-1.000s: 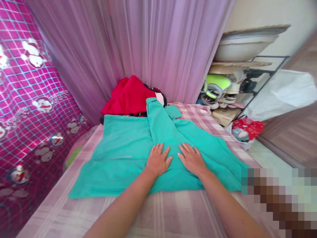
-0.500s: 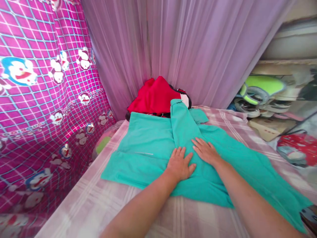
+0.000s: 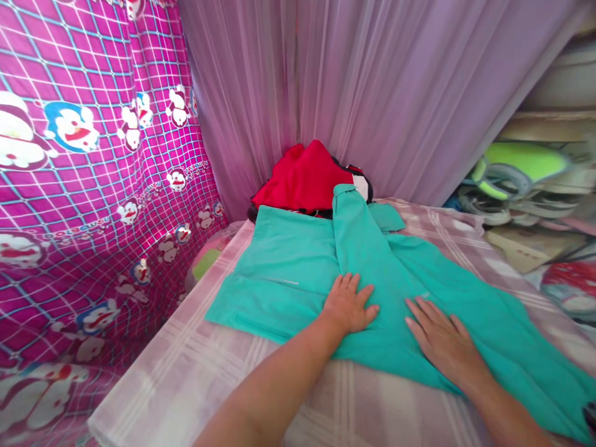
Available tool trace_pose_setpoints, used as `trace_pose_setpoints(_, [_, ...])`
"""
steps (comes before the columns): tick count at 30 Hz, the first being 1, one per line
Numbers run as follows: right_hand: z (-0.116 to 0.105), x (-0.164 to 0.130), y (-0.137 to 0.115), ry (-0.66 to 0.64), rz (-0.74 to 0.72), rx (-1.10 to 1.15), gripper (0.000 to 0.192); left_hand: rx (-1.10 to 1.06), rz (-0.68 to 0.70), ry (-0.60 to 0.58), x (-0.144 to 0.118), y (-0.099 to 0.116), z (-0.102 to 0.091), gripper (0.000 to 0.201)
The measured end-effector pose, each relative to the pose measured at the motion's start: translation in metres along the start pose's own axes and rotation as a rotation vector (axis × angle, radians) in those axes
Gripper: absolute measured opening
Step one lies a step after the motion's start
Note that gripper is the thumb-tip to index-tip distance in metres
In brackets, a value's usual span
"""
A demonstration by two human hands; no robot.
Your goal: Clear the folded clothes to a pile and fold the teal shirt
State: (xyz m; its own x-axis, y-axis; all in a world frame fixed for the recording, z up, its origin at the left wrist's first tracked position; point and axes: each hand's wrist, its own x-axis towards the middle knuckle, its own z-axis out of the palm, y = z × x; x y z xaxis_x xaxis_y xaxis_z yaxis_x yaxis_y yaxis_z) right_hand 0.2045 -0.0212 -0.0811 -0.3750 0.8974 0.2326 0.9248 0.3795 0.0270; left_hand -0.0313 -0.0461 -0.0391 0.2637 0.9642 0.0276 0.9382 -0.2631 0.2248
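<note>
1. Teal garment [image 3: 298,273] lies spread over the checked bed sheet [image 3: 195,379], and both palms rest flat on it.
2. Left hand [image 3: 348,305] presses down near the garment's middle, fingers straight and slightly fanned, thumb out to the side; nothing is pinched.
3. Right hand [image 3: 440,335] lies flat on the cloth just beside the left one, apart from it, fingers extended and held loosely side by side, gripping nothing.
4. Beyond the left fingertips a folded strip of the same teal cloth runs away from the person toward a collar-like end.
5. Past that end, further than either hand reaches, sits a red cloth pile [image 3: 302,177] against a lilac curtain [image 3: 372,81].
6. Off to the left of the left fingers, well apart, hangs a pink cartoon-print sheet [image 3: 84,161].
7. To the right of the right fingers, well apart and blurred, stands a cluttered shelf [image 3: 526,186]; its contents are too smeared to name.
</note>
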Motion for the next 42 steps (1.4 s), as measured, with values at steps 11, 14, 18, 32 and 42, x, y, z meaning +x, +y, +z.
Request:
trace_pose_setpoints(11, [-0.014, -0.034, -0.001, 0.101, 0.048, -0.027, 0.06, 0.025, -0.004, -0.107, -0.004, 0.007, -0.021, 0.065])
trace_pose_setpoints(14, [-0.01, -0.043, -0.005, 0.069, 0.104, -0.046, 0.064, 0.046, 0.018, -0.035, -0.028, 0.015, -0.03, 0.064])
trace_pose_setpoints(18, [-0.011, -0.046, -0.004, 0.033, 0.127, -0.061, 0.063, 0.112, 0.094, 0.067, -0.075, 0.018, -0.026, 0.066])
trace_pose_setpoints(32, [-0.01, -0.044, -0.002, -0.02, 0.146, -0.066, 0.059, 0.133, -0.129, 0.075, -0.15, -0.087, -0.034, 0.063])
trace_pose_setpoints(42, [-0.022, -0.043, -0.01, -0.083, 0.173, -0.053, 0.061, 0.172, -0.356, 0.102, -0.179, -0.164, -0.049, 0.059])
